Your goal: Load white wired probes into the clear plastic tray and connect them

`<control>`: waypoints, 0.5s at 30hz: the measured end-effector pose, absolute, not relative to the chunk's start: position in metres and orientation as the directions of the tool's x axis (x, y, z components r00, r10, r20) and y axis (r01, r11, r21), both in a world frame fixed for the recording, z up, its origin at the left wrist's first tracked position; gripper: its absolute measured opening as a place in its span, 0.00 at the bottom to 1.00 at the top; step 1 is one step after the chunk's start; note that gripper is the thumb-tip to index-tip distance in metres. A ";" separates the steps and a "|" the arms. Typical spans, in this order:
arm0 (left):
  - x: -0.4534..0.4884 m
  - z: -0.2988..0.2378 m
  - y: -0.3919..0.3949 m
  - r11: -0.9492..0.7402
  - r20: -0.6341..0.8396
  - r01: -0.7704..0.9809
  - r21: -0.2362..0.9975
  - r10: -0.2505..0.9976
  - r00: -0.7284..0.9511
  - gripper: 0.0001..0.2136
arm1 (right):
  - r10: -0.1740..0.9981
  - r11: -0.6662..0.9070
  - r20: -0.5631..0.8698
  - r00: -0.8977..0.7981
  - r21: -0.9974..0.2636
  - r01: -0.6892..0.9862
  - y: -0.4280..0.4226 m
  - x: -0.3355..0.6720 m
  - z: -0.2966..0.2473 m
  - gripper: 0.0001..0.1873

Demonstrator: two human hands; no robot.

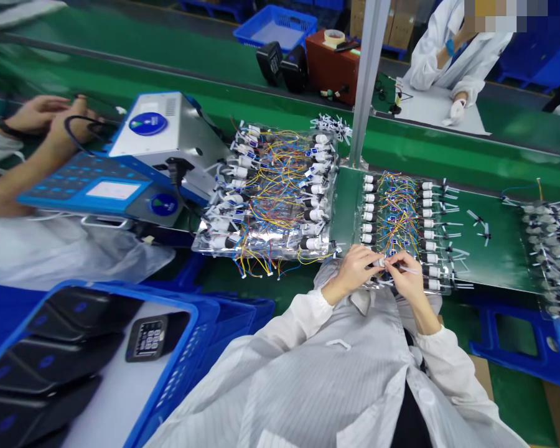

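My left hand (354, 272) pinches a small white cylindrical part (379, 262) at the near edge of a tray. Against that part's other end, the closed fingertips of my right hand (407, 280) grip a thin white strip (409, 270), which sticks out to the right. Just beyond both hands lies the clear plastic tray (441, 264). Two columns of black-and-white cylindrical parts (428, 222) fill its sides, with yellow, blue and red wires (397, 205) tangled between them. White strips stick out from the right column. My fingers partly hide the held part.
Left of my hands is a larger wired batch of parts (284, 180), then a blue-and-silver machine (168, 134) with a co-worker's hands (58, 118) behind. Another tray (550, 249) stands far right. A metal post (368, 81) rises ahead; a blue crate (193, 317) sits lower left.
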State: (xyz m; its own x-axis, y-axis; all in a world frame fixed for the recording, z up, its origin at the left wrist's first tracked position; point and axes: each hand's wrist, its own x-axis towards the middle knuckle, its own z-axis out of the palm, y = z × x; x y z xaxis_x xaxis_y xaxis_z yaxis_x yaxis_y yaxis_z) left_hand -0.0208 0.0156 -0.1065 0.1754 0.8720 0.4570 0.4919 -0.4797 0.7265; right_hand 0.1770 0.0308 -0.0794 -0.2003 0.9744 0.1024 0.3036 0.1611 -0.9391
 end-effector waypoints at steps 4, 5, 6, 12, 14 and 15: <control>-0.026 -0.112 0.020 -0.521 0.476 0.485 0.702 0.850 0.224 0.14 | 0.940 0.285 0.174 -0.292 -0.871 0.401 0.036 0.171 -0.070 0.05; -0.028 -0.112 0.021 -0.521 0.466 0.482 0.704 0.852 0.241 0.13 | 0.930 0.313 0.186 -0.318 -0.854 0.415 0.037 0.170 -0.068 0.05; -0.029 -0.111 0.023 -0.512 0.448 0.476 0.716 0.859 0.250 0.13 | 0.921 0.330 0.191 -0.339 -0.844 0.422 0.038 0.170 -0.066 0.04; -0.035 -0.098 0.004 -0.424 0.402 0.346 0.837 0.905 0.135 0.24 | 0.901 0.376 0.209 -0.379 -0.812 0.447 0.045 0.178 -0.045 0.02; -0.036 -0.095 -0.014 -0.393 0.415 0.304 0.868 0.910 -0.007 0.17 | 0.861 0.446 0.208 -0.463 -0.745 0.495 0.047 0.176 -0.037 0.06; -0.037 -0.093 -0.023 -0.375 0.413 0.293 0.880 0.908 -0.077 0.20 | 0.835 0.486 0.193 -0.516 -0.698 0.526 0.047 0.171 -0.034 0.08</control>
State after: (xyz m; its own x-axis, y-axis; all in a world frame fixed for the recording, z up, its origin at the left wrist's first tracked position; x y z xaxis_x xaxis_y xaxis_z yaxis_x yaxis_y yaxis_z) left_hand -0.0368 -0.0235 -0.0927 -0.0767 0.9076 0.4128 0.2925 -0.3754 0.8795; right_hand 0.1711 0.0472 -0.0338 -0.5160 0.8346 0.1929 0.5256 0.4863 -0.6981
